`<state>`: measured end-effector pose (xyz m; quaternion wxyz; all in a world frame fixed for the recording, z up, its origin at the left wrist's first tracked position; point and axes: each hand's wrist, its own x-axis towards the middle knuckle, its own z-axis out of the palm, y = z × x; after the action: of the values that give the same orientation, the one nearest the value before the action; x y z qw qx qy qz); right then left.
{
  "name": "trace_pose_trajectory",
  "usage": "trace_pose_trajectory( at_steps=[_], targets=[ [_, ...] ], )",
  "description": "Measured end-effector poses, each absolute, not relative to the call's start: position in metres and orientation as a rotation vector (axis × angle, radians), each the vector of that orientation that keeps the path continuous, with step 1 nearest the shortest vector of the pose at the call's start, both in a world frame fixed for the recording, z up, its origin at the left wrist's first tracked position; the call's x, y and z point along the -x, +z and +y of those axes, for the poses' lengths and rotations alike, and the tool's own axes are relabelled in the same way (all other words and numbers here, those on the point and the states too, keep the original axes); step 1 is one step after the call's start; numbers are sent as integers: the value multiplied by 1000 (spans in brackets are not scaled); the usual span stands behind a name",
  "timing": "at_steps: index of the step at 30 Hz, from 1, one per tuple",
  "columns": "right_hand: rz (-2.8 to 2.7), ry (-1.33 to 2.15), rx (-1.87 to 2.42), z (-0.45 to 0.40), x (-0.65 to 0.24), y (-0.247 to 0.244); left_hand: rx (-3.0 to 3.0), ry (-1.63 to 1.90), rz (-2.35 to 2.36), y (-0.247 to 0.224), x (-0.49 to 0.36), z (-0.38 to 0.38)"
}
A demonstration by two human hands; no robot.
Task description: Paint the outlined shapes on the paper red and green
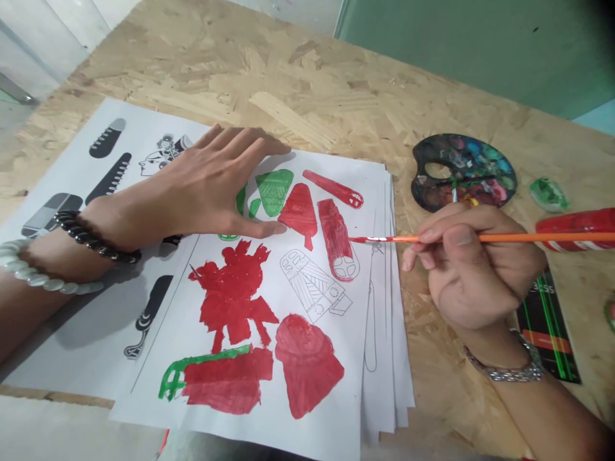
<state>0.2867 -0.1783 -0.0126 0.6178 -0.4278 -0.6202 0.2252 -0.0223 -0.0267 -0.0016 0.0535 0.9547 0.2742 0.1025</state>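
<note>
My right hand (480, 262) pinches an orange paintbrush (509, 237), its red-wetted tip at the right edge of a red-painted shape on the sheet of paper (331, 358). Several printed outlines on this sheet are filled in red or green. One outlined shape (314, 288) near the middle is unpainted. Spread across the top left of the sheet, my left hand (225, 179) presses down with its fingers apart, covering part of a green shape. More sheets (391, 307) lie stacked beneath.
A paint-stained palette (464, 169) lies beyond my right hand. Next to it are a small green-smeared cup (548, 194) and a red tube (576, 228). A black packet (552, 326) is partly under my right wrist. Black-and-white printed pages (120, 301) extend left across the chipboard table (336, 89).
</note>
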Motion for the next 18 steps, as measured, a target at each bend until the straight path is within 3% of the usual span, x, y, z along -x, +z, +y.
trace_pose_trajectory(
  at_steps=[18],
  targets=[
    [-1457,450,996,-180,-285,-8,-2882,287,833,1,23,-27]
  ],
)
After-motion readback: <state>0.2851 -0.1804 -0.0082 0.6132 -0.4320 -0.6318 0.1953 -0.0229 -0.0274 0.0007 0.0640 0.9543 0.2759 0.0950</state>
